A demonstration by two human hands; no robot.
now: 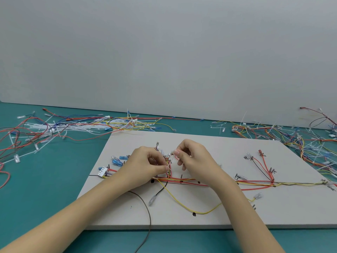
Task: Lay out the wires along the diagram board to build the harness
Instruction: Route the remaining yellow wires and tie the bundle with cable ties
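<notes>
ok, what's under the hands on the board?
Under the left hand and right hand, red and yellow wires run up the diagram board; their route beneath the palms is hidden.

Teal table (45, 179) bearing the diagram board (237, 212) under both hands, loose wire piles (54, 128) beyond them.

We cannot see where the wires (168, 168) go under the left hand (145, 164) and the right hand (196, 161); the palms cover that part of the board (228, 212). The small pale piece pinched at the right fingertips (176, 152) is too small to tell. The handwritten marks (247, 157) on the board are too blurred for us to read. The right wire pile (310, 141) and the left wire pile (27, 132) are cut by the picture's edges, and the dark wire (148, 221) leaves at the bottom edge.
</notes>
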